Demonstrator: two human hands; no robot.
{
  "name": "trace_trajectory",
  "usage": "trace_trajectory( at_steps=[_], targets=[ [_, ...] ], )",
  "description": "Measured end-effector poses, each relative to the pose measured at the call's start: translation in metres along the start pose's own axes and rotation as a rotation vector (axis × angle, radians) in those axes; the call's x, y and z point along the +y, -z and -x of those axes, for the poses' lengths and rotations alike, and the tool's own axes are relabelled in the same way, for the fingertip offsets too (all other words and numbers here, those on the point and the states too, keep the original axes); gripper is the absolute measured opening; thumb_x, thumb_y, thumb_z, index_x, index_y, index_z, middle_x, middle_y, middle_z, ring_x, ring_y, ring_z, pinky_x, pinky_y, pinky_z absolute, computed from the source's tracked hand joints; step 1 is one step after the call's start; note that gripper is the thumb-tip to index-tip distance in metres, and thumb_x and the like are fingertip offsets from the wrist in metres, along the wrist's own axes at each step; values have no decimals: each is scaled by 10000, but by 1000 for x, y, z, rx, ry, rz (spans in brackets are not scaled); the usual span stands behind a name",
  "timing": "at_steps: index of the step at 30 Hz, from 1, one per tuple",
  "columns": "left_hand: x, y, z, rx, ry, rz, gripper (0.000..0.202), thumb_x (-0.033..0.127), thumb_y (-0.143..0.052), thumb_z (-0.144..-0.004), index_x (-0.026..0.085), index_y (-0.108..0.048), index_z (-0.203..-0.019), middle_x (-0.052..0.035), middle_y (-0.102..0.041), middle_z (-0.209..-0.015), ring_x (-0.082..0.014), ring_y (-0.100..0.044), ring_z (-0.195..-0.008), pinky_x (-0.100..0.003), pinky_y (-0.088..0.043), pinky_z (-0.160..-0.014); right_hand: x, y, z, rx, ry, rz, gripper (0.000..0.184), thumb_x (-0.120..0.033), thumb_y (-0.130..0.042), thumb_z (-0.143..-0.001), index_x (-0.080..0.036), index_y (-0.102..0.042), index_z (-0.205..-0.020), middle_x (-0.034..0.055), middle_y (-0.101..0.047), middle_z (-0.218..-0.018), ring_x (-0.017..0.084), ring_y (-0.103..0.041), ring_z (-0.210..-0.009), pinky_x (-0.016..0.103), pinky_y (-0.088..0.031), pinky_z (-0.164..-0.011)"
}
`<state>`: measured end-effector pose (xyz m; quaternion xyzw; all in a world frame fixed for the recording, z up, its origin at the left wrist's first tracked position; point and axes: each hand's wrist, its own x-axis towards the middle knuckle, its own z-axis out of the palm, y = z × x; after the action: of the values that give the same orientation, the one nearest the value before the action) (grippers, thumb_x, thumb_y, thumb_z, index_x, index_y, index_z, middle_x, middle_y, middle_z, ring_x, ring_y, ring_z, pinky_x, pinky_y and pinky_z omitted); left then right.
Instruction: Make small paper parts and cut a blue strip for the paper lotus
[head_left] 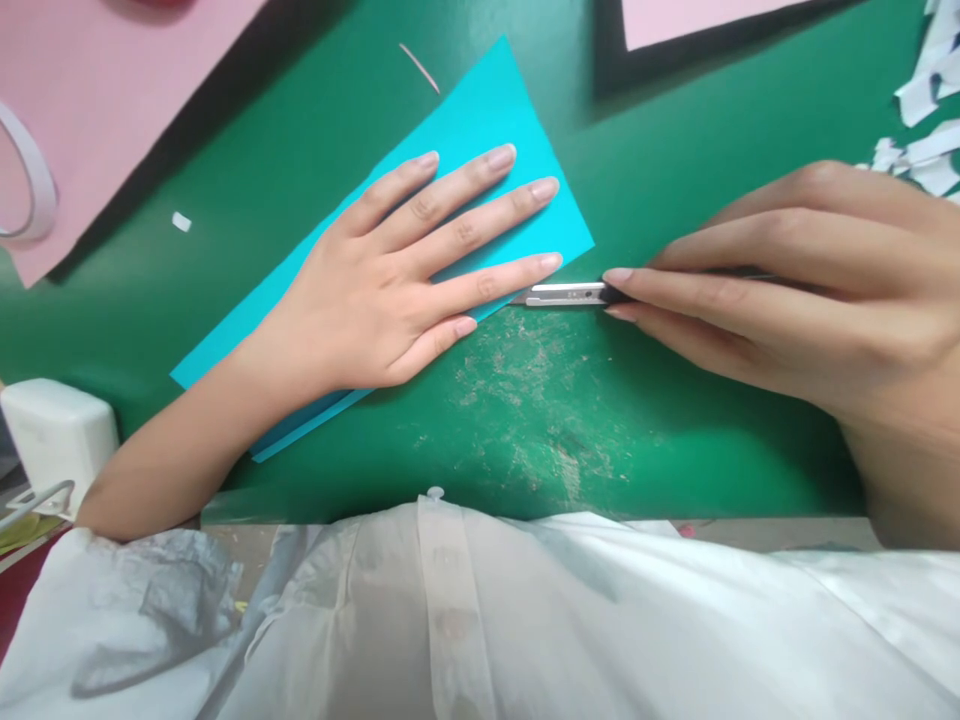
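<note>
Green tabletop (pixel 697 450) is scuffed right by the blade's position, so a tip could snag or skip there. Cyan paper sheet (pixel 510 120) lies diagonally mid-table, looks doubled at its lower edge; if the layers creep, expect a crooked or torn edge. Right hand (pixel 825 280) pinches the snap-off utility knife (pixel 566 294) between thumb and fingertips, behind the metal nose; side load could twist it. Left hand (pixel 382 300) is flat on the sheet, fingers spread. Main worry: its index finger (pixel 487 287) and thumb (pixel 442 342) sit just beside the blade (pixel 518 299), so a slip likely cuts skin. Can't tell if the tip is between layers or under them. Around: pink paper sheet (pixel 127 90) upper left, second pink sheet (pixel 697 15) at top, white box (pixel 60 435) at left edge, white paper strips (pixel 919 98) far right, white paper loop (pixel 41 190), white scrap (pixel 181 221), pink sliver (pixel 420 69) near the cyan edge. Only obstruction in the blade's line: the left hand.
</note>
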<state>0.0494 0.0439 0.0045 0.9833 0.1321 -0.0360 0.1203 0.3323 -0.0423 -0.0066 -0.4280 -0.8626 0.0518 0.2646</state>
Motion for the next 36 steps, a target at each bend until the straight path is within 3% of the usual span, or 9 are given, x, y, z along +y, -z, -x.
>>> trace_trajectory(
  at_steps=[2, 5, 8, 12, 15, 19, 28, 36],
  targets=[
    [1, 4, 0, 44, -24, -16, 576, 424, -350, -1019, 367, -199, -1572, 30, -213, -1666, -244, -197, -1551, -471, -201, -1287, -2, 2, -1, -16, -24, -42, 244, -348, -622, -940, -190, -773, -832, -2, -731, -795, 101, -645, -689, 248, -520, -587],
    [2, 6, 0, 10, -21, -27, 594, 398, -393, -1006, 359, -213, -1572, -1, -244, -1658, -266, -224, -1546, -486, -227, -1271, -2, 4, -2, -44, -68, -101, 276, -346, -599, -952, -171, -774, -828, 1, -729, -787, 109, -663, -737, 247, -539, -622],
    [2, 7, 0, 11, -5, -21, 589, 395, -388, -1002, 384, -218, -1566, 37, -241, -1656, -254, -222, -1548, -486, -229, -1273, 1, 5, -2, -30, -65, -123, 283, -356, -619, -937, -171, -772, -787, -4, -713, -730, 104, -658, -718, 237, -542, -618],
    [2, 5, 0, 35, -14, -14, 592, 383, -400, -991, 361, -248, -1563, 24, -255, -1652, -255, -236, -1544, -471, -231, -1275, 4, 4, 0, -42, -62, -101, 322, -392, -590, -948, -198, -768, -764, -19, -693, -701, 87, -641, -702, 221, -528, -601],
    [1, 5, 0, 45, -15, 24, 585, 373, -389, -991, 363, -255, -1560, 24, -259, -1651, -258, -233, -1544, -475, -221, -1278, 2, 4, 2, -31, -7, -75, 232, -322, -617, -942, -165, -766, -859, 15, -712, -792, 108, -646, -739, 252, -539, -627],
    [1, 5, -1, 8, 25, 103, 578, 377, -373, -994, 426, -228, -1551, 97, -222, -1654, -261, -196, -1554, -525, -190, -1285, -3, 2, 5, 19, 95, -13, 142, -209, -680, -894, -98, -738, -960, 82, -717, -878, 147, -649, -755, 302, -543, -634],
    [2, 5, -1, 44, -24, -2, 571, 363, -396, -993, 346, -273, -1550, -18, -279, -1646, -273, -252, -1535, -506, -255, -1261, -4, -7, 1, 60, 8, -26, 128, -292, -683, -897, -213, -759, -831, -53, -722, -800, 70, -665, -710, 212, -497, -573],
    [2, 4, -2, 58, -20, 3, 580, 360, -412, -982, 357, -282, -1548, -10, -287, -1642, -263, -257, -1535, -486, -247, -1263, -7, -8, -5, 121, 126, 40, 171, -240, -674, -901, -170, -751, -765, -22, -703, -722, 79, -637, -633, 202, -477, -535]
  ],
)
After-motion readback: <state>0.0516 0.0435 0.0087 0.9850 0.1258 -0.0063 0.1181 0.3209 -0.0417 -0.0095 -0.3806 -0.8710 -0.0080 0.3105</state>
